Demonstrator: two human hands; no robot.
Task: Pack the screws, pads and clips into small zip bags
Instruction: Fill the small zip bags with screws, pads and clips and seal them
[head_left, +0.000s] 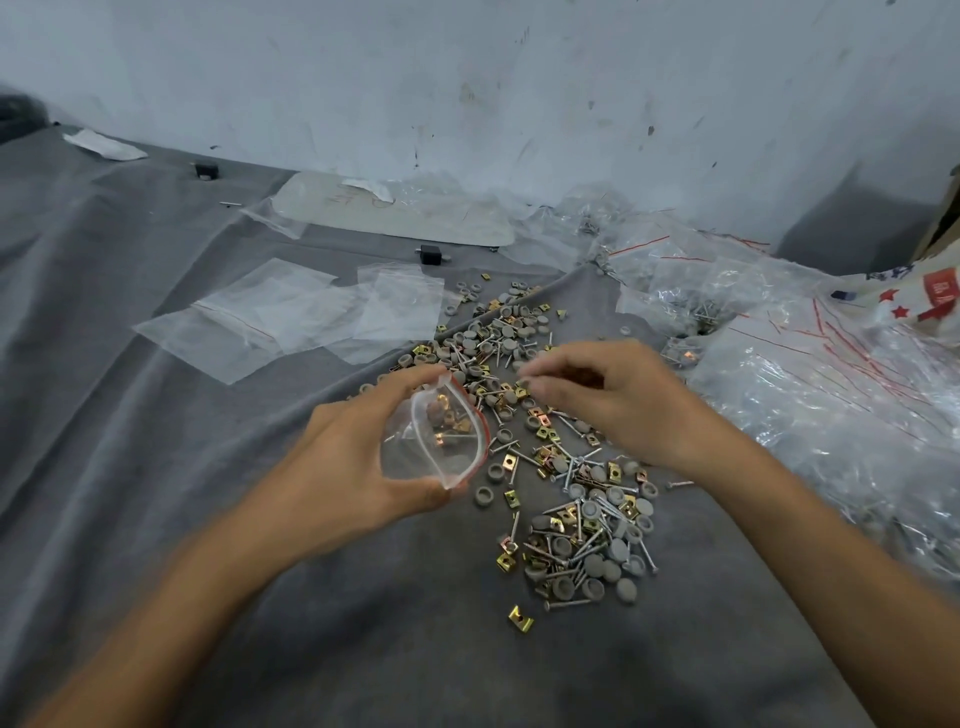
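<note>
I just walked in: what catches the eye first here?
Loose screws, grey pads and gold clips lie scattered across the middle of the cloth. Just left of them the left hand holds a zip bag open, some pieces already inside, while the right hand hovers over the scatter. Farther left lie empty bags, at right a heap of plastic bags.

A small clear zip bag (441, 441) with a red seal strip sits in the left hand (353, 467), its mouth pulled open, with a few gold clips and a grey pad inside. To its right and beyond it, silver screws (567, 604), round grey pads (618, 548) and gold square clips (518, 614) lie loosely mixed. Beyond it to the left, empty zip bags (244, 332) lie flat.
</note>
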